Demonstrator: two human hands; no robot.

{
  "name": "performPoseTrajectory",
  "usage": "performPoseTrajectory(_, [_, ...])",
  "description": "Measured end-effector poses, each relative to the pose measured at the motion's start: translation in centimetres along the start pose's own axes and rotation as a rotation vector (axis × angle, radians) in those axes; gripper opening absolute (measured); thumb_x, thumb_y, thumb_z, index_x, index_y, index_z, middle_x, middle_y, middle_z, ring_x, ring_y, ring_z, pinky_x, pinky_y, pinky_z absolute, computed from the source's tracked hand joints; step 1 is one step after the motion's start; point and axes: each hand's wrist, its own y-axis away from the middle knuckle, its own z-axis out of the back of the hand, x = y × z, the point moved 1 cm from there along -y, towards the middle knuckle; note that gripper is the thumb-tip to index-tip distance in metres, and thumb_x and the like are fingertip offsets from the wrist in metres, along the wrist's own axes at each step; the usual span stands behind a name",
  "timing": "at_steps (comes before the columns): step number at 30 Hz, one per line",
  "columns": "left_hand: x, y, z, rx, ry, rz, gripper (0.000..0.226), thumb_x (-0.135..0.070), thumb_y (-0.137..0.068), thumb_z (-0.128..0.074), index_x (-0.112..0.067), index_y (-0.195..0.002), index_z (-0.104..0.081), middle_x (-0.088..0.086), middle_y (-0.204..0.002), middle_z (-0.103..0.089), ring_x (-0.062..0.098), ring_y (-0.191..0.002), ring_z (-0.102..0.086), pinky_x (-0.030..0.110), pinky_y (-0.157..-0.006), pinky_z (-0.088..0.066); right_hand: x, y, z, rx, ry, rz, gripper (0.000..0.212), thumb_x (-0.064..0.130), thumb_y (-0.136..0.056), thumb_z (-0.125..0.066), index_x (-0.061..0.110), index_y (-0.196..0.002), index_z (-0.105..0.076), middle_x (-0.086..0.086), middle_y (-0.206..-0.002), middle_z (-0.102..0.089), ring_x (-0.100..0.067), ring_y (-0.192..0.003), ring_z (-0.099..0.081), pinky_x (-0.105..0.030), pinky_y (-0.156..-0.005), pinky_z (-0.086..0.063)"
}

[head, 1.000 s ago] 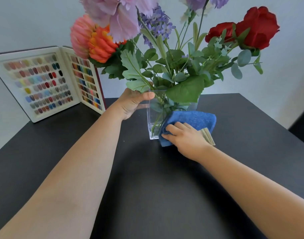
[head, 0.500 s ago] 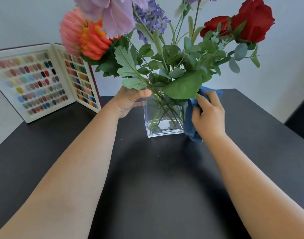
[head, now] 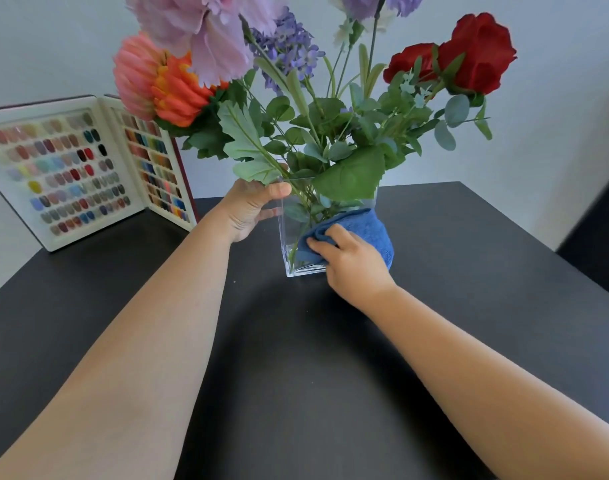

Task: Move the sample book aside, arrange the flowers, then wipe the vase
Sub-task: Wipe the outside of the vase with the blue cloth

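A clear square glass vase point(head: 293, 237) stands on the black table point(head: 296, 358) and holds a bunch of flowers point(head: 317, 98): red roses, purple blooms, a pink-orange one and green leaves. My left hand point(head: 251, 209) grips the vase's upper left corner, thumb over the rim. My right hand point(head: 351, 263) presses a folded blue cloth point(head: 369, 230) against the vase's front and right side, low down. The open sample book point(head: 81, 171) with rows of coloured nail swatches stands upright at the back left, against the wall.
A pale wall rises behind the table. The table's right edge point(head: 524, 233) runs diagonally at the right, with a dark floor or object beyond it.
My right hand has carried the blue cloth from the vase's upper right side down onto its front lower face. The left hand has kept its hold on the rim.
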Motion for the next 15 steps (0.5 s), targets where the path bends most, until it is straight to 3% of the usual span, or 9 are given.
performPoseTrajectory(3, [0.1, 0.2, -0.2, -0.030, 0.008, 0.027, 0.068, -0.042, -0.044, -0.088, -0.025, -0.104, -0.062, -0.001, -0.112, -0.069, 0.021, -0.111, -0.064, 0.033, -0.079, -0.051, 2.1, -0.9, -0.8, 0.134, 0.045, 0.059, 0.046, -0.005, -0.073, -0.068, 0.006, -0.118, -0.068, -0.017, -0.106, -0.062, -0.037, -0.084, -0.061, -0.041, -0.051, -0.054])
performPoseTrajectory(8, [-0.2, 0.4, -0.1, -0.011, 0.001, 0.038, 0.076, -0.049, -0.032, -0.094, -0.024, -0.098, -0.065, -0.005, -0.100, -0.075, 0.013, -0.098, -0.071, 0.027, -0.073, -0.055, 4.3, -0.7, -2.5, 0.423, 0.276, 0.191, 0.037, 0.004, -0.088, -0.052, 0.010, -0.124, -0.057, -0.008, -0.130, -0.045, -0.027, -0.103, -0.052, -0.034, -0.067, -0.040])
performPoseTrajectory(15, [-0.5, 0.2, -0.1, -0.019, 0.003, 0.013, 0.092, -0.053, -0.026, -0.095, -0.024, -0.106, -0.063, 0.001, -0.114, -0.069, 0.025, -0.115, -0.063, 0.035, -0.081, -0.054, -0.3, 1.3, -0.1, 0.527, 0.315, 0.002, 0.041, 0.011, -0.090, -0.054, 0.021, -0.130, -0.056, -0.003, -0.131, -0.040, -0.027, -0.112, -0.046, -0.037, -0.085, -0.046])
